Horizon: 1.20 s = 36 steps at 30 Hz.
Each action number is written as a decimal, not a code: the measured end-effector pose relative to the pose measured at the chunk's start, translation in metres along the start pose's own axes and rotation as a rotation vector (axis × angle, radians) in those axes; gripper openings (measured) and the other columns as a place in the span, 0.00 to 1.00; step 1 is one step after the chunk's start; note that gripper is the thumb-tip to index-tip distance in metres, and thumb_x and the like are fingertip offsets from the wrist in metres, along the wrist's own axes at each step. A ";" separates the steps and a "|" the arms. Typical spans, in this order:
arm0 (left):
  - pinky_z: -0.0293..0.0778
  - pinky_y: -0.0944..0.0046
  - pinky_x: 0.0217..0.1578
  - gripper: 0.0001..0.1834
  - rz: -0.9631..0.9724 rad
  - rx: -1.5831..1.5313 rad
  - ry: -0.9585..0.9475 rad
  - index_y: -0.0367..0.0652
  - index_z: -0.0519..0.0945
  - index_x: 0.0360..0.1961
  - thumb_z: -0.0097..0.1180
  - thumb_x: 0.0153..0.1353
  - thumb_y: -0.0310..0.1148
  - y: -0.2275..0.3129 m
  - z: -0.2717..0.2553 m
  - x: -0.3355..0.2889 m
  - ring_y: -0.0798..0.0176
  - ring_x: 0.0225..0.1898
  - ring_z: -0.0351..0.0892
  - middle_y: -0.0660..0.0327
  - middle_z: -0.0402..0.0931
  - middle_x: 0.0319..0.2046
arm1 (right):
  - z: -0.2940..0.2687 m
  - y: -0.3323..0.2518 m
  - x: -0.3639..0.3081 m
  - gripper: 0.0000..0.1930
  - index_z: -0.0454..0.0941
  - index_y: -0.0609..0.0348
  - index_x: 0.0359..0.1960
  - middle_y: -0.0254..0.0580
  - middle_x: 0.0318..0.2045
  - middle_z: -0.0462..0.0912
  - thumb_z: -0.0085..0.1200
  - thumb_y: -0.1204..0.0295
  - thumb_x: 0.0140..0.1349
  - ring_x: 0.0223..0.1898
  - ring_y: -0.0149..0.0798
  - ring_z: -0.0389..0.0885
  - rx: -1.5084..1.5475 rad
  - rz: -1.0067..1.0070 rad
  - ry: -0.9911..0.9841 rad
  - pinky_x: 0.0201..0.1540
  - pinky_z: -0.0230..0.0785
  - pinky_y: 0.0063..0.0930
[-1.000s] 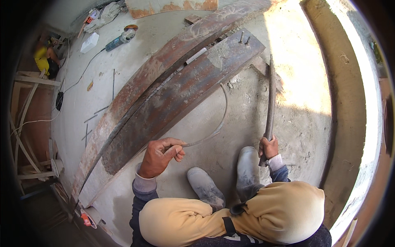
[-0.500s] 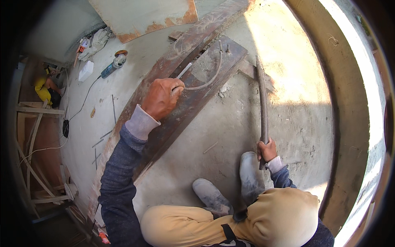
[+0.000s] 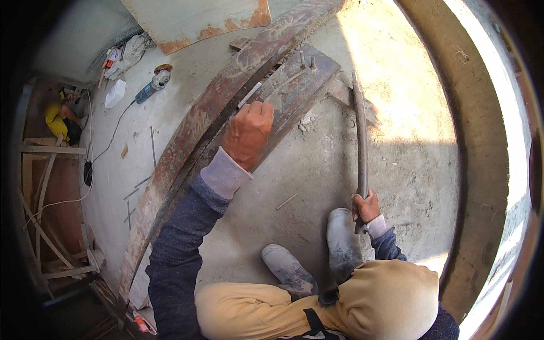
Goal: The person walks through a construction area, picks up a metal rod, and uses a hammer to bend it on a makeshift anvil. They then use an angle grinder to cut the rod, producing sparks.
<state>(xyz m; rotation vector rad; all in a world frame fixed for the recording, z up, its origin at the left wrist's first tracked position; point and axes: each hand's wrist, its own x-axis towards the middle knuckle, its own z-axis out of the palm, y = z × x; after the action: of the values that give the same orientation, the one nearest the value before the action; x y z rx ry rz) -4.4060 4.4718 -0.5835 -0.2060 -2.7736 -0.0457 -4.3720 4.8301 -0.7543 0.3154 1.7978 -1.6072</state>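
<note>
My left hand [image 3: 249, 133] is closed around one end of a thin metal rod [image 3: 286, 84], knuckles up, above a rusty steel beam [image 3: 303, 93]. The rod's far end lies by two short upright pegs [image 3: 307, 61] on the beam's far end. A short pale stick [image 3: 249, 94] rests along the beam's gap, just past my left fingers. My right hand [image 3: 366, 205] grips the near end of a long grey metal pipe [image 3: 362, 136], which points away from me and stays apart from the beam.
A second rusty beam [image 3: 226, 85] runs alongside on the left. Farther left lie an angle grinder [image 3: 152, 88] with its cord, a white box [image 3: 115, 93] and several cut rods [image 3: 130, 207]. A person in yellow [image 3: 55, 120] crouches at far left. A low wall [image 3: 481, 141] curves along the right.
My left hand has moved right and slightly away from me. The rod, bowed before, now looks straighter and shorter past my fist. My right hand and the pipe have hardly moved.
</note>
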 end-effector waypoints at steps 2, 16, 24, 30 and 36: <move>0.77 0.61 0.31 0.04 0.033 0.002 -0.018 0.38 0.72 0.29 0.56 0.55 0.22 0.013 0.010 -0.003 0.54 0.30 0.76 0.53 0.71 0.28 | 0.001 -0.003 -0.001 0.11 0.65 0.64 0.36 0.39 0.18 0.74 0.54 0.75 0.58 0.09 0.33 0.70 0.006 0.003 -0.005 0.09 0.63 0.29; 0.79 0.59 0.36 0.15 -0.039 -0.177 -0.463 0.37 0.78 0.46 0.58 0.56 0.25 0.073 0.063 -0.001 0.51 0.38 0.81 0.54 0.76 0.33 | 0.001 -0.007 -0.003 0.08 0.65 0.63 0.33 0.39 0.14 0.71 0.53 0.76 0.57 0.07 0.34 0.69 0.034 -0.030 -0.012 0.08 0.63 0.30; 0.82 0.62 0.44 0.19 -1.103 -1.647 -0.014 0.27 0.71 0.52 0.56 0.62 0.24 0.107 0.078 0.000 0.57 0.41 0.83 0.44 0.77 0.41 | 0.003 -0.013 -0.005 0.08 0.65 0.65 0.32 0.40 0.13 0.70 0.52 0.75 0.57 0.07 0.35 0.69 0.052 -0.040 -0.025 0.08 0.62 0.31; 0.84 0.60 0.44 0.21 -1.306 -1.843 0.061 0.25 0.66 0.51 0.58 0.59 0.21 0.103 0.087 -0.001 0.55 0.41 0.83 0.46 0.76 0.41 | -0.001 -0.015 -0.008 0.07 0.66 0.64 0.32 0.39 0.14 0.71 0.51 0.75 0.57 0.08 0.34 0.70 0.054 -0.031 -0.031 0.09 0.63 0.29; 0.84 0.59 0.44 0.14 -1.112 -1.984 -0.053 0.29 0.68 0.47 0.54 0.63 0.23 0.101 0.114 0.019 0.53 0.41 0.83 0.45 0.76 0.41 | -0.025 -0.003 -0.028 0.08 0.66 0.63 0.32 0.38 0.15 0.71 0.54 0.75 0.57 0.08 0.33 0.70 -0.069 -0.083 0.020 0.09 0.63 0.29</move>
<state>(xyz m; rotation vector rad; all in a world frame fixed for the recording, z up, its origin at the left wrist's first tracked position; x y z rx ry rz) -4.4483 4.5806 -0.6831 0.8305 -1.3761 -2.7236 -4.3616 4.8603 -0.7348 0.2284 1.8993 -1.5990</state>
